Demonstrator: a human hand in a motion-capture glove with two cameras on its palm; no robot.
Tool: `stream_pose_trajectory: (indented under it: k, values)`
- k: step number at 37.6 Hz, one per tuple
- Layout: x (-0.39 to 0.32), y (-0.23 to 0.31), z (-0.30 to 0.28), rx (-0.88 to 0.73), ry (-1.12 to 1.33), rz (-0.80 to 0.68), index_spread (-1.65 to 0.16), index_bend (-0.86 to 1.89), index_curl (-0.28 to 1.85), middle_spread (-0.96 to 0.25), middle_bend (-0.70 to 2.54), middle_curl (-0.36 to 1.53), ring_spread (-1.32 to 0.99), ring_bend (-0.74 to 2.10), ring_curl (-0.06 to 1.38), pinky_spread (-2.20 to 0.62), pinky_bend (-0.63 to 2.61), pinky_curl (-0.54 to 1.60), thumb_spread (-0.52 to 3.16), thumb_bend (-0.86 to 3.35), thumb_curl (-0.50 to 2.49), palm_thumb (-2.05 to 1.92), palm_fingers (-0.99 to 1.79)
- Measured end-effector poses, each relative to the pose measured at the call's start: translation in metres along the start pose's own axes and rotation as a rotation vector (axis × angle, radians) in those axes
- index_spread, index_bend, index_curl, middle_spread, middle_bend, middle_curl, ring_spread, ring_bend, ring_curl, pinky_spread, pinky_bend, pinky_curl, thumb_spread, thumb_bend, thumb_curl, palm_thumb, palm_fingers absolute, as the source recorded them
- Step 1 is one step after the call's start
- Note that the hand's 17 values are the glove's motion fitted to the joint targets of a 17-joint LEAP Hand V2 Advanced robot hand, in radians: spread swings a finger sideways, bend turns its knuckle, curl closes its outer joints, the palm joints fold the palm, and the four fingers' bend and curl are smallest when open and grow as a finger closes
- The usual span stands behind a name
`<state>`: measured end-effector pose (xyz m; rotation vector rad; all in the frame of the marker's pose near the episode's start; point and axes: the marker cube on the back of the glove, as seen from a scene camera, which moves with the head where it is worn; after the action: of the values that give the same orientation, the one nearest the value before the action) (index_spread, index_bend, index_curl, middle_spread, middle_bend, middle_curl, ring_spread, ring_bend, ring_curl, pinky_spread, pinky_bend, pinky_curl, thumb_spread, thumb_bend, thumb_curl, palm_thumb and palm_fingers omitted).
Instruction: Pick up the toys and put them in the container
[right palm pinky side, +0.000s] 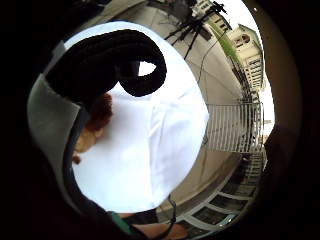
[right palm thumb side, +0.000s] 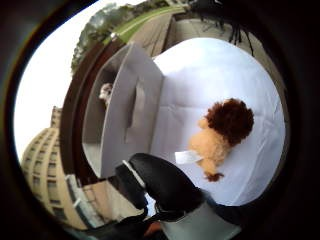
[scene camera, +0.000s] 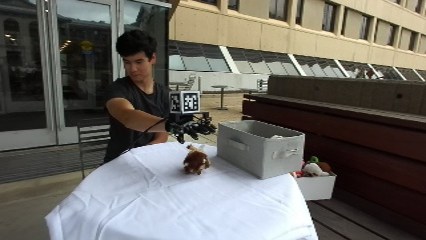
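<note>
Here, item one on my list: a lion toy (scene camera: 196, 161), tan body with a dark brown mane, lying on the white tablecloth (scene camera: 166, 200) near the middle of the table. In the thumb-side palm view the lion toy (right palm thumb side: 222, 135) shows a small white tag at its side and nothing touches it.

Item two: a grey fabric container (scene camera: 259, 147) with a strap handle on its end, standing on the cloth just beside the lion toy, on the side away from the person. In the thumb-side view I see the container (right palm thumb side: 125, 115) with something small and pale inside; I cannot tell what.

Item three: my gloved right hand (scene camera: 188, 126), hovering above the lion toy, apart from it, fingers loosely curled and holding nothing. The little-finger view shows one gloved finger (right palm pinky side: 110, 65) curled over the cloth.

Item four: a white box (scene camera: 316, 185) of other toys, lower down, beyond the container.
</note>
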<state>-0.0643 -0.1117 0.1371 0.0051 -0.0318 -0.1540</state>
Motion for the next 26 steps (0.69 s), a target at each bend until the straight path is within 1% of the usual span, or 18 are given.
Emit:
stream_pose_trajectory:
  k: [12,18,21,23,24,26]
  values:
    - [0.000,0.013,0.073,-0.111,-0.021,-0.009,-0.33,0.15,0.24,-0.05,0.17,0.42,-0.07,0.62,0.22,0.03,1.33,0.38,0.90,-0.09,0.20,-0.12,-0.07]
    - [-0.004,0.021,0.108,-0.182,-0.025,-0.016,-0.33,0.15,0.25,-0.04,0.15,0.40,-0.06,0.70,0.24,0.02,1.35,0.38,0.97,0.00,0.22,0.03,0.02]
    - [-0.005,0.023,0.118,-0.172,-0.013,-0.006,-0.33,0.19,0.27,-0.04,0.18,0.40,-0.07,0.77,0.25,-0.01,1.32,0.36,1.04,0.07,0.25,0.17,0.14]
    - [-0.004,0.026,0.122,-0.148,-0.014,0.009,-0.33,0.23,0.28,-0.05,0.20,0.40,-0.12,0.87,0.27,-0.07,1.26,0.34,1.08,0.16,0.29,0.32,0.30]
    - [-0.004,0.029,0.123,-0.129,-0.014,0.015,-0.33,0.21,0.27,-0.07,0.21,0.40,-0.17,1.01,0.31,-0.19,1.31,0.35,1.11,0.24,0.32,0.44,0.63]
    - [-0.003,0.033,0.124,-0.083,-0.005,0.024,-0.32,0.21,0.27,-0.09,0.25,0.41,-0.22,1.05,0.28,-0.28,1.23,0.29,1.07,0.29,0.36,0.55,0.78]
